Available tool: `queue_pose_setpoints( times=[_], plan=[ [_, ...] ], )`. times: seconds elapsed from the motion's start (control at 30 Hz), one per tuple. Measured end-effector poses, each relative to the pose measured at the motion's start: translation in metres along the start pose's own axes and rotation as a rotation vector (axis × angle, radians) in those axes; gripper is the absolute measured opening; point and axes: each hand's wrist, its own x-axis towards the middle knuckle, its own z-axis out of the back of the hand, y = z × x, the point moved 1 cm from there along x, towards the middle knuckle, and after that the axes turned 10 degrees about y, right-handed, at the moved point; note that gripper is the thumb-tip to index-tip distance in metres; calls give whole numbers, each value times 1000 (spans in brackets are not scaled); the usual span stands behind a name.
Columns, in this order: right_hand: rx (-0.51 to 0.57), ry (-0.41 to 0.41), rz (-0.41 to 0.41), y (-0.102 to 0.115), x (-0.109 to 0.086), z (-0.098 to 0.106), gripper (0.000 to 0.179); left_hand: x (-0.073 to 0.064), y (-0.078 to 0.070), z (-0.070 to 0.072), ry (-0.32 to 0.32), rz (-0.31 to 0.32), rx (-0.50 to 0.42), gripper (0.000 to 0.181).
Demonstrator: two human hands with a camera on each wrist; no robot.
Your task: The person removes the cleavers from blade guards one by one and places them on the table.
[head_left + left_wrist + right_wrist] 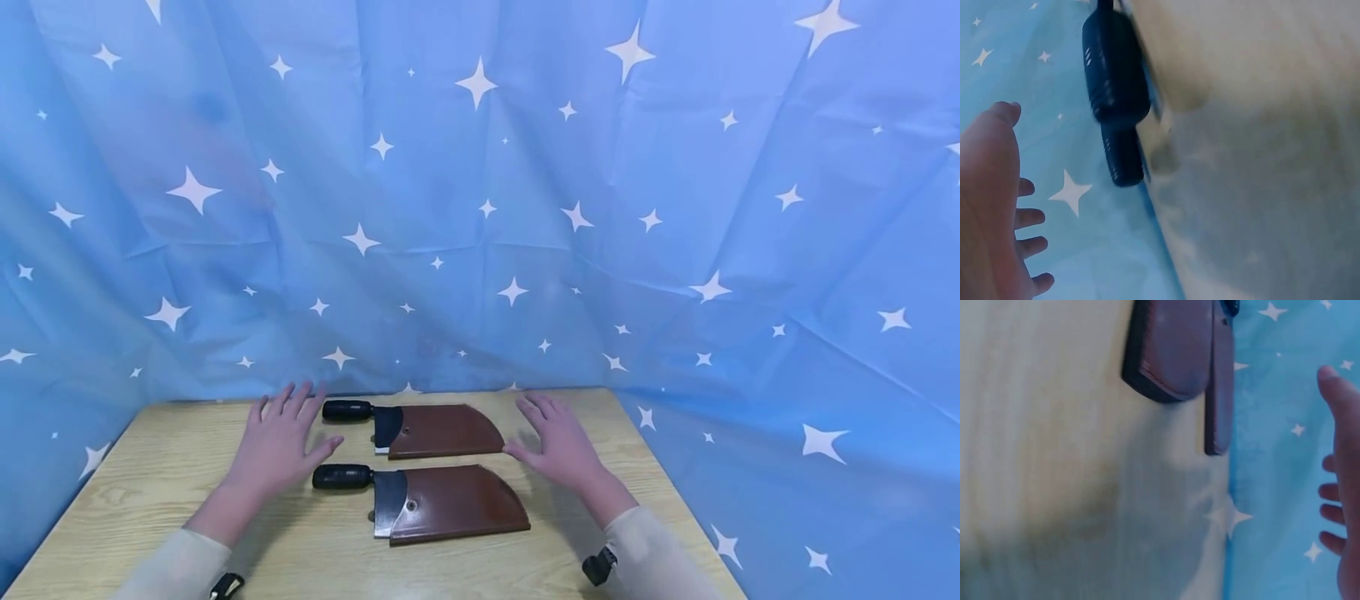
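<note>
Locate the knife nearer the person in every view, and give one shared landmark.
Head: nearer knife, low, slightly left of center.
Left wrist: its black handle, top, left of center; the larger of two.
Right wrist: its brown cover, top middle; the wider of two.
Shared landmark: blue curtain with white stars.

On the table [337,567], the far cleaver [435,430] lies behind the near cleaver [438,504], a gap between them; both point their handles left, each blade seated in a sheath toward the right; the near cleaver's sheath reaches farther right than the far one's; the person's left hand [277,446] is left of the handles, near the far one; the right hand [561,450] is just beside the far sheath's right end; both cleavers lie between the hands; the curtain [450,183] hangs behind the table and along its left and right sides.
</note>
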Motion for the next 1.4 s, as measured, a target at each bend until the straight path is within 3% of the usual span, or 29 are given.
queue_pose_setpoints(
  times=[0.23,0.57,1.0,1.4],
  plan=[
    [24,0,29,11,-10,-12,90,-15,-14,-16,61,-25,-42,89],
    [85,56,32,28,-17,-30,90,-25,-29,-25,129,-89,-147,79],
    [175,176,58,55,-23,-43,96,-22,-33,-35,216,-136,-298,66],
    [152,262,128,74,-19,-53,101,-18,-33,-40,272,-154,-382,56]
  ],
)
